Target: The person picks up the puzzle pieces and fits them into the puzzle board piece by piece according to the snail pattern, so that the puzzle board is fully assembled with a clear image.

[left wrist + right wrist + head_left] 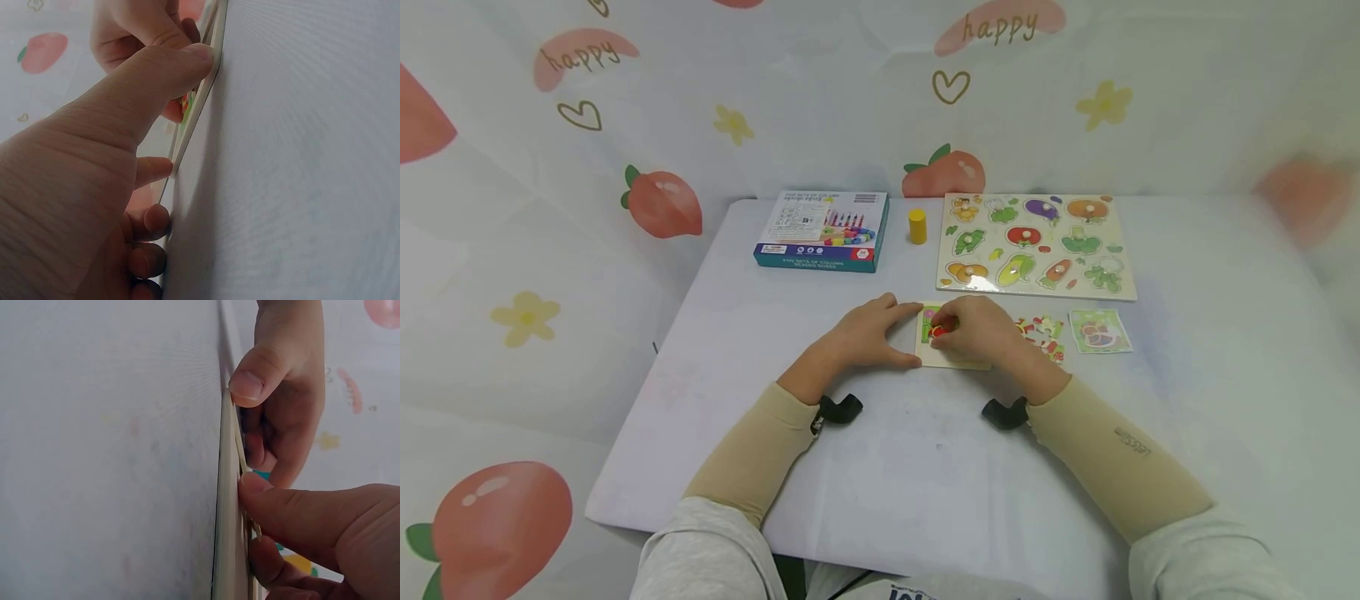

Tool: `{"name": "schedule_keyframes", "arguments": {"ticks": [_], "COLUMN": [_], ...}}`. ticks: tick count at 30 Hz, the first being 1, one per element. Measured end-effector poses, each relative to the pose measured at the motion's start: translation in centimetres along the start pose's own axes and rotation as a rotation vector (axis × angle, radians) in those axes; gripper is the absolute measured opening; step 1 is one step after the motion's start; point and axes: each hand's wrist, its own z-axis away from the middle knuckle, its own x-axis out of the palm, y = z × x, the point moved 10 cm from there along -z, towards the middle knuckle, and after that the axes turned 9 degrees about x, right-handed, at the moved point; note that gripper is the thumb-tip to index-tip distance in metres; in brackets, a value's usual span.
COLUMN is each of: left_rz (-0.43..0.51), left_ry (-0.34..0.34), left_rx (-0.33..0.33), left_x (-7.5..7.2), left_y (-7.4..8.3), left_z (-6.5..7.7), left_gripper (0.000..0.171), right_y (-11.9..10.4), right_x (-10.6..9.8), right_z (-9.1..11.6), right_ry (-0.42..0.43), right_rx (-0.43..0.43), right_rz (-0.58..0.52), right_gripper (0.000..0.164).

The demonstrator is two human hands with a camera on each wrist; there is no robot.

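A small wooden puzzle board with a green and pink picture lies on the table before me. My left hand holds its left side, thumb at the near corner and index finger at the far one. In the left wrist view, the left thumb presses the pale edge of the board. My right hand is over the board and pinches a small red puzzle piece between thumb and fingers. The right wrist view shows a thin wooden edge between these fingertips. The right hand hides much of the board and piece.
A red-and-white patterned picture lies partly behind the right wrist, with a fruit picture card beside it. Farther back are a vegetable peg puzzle, a yellow cylinder and a flat bead-set box.
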Motion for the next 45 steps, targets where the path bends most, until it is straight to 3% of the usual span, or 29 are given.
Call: {"name": "schedule_keyframes", "arguments": {"ticks": [11,18,24,29,36,45], "left_rz": [0.004,-0.001,0.004,0.003,0.0,-0.011], "left_ry": [-0.006,-0.007,-0.002,-0.007,-0.015,-0.017], "left_rx": [-0.008,-0.007,-0.009,-0.005,-0.011,-0.014], "left_x": [-0.1,-0.1,-0.1,0.0,0.0,0.1], "left_y": [0.1,0.0,-0.1,-0.1,-0.1,-0.1], "left_z": [0.0,0.0,0.0,0.0,-0.1,-0.1], "left_gripper": [0.093,0.093,0.094,0.094,0.094,0.094], "right_y": [0.1,-0.9,-1.0,-1.0,-1.3,-2.0], "right_x": [-0.3,0.0,-0.2,-0.2,-2.8,-6.3], "right_z": [-0.2,0.3,0.3,0.3,1.5,3.7], "right_ry": [0.064,0.034,0.041,-0.018,-0.009,0.069], "right_rx": [0.003,-0.069,-0.088,-0.103,-0.095,-0.137], "right_rz": [0.048,0.181,0.151,0.151,0.096,0.085], "right_gripper": [0.023,0.02,0.019,0.02,0.033,0.038]}}
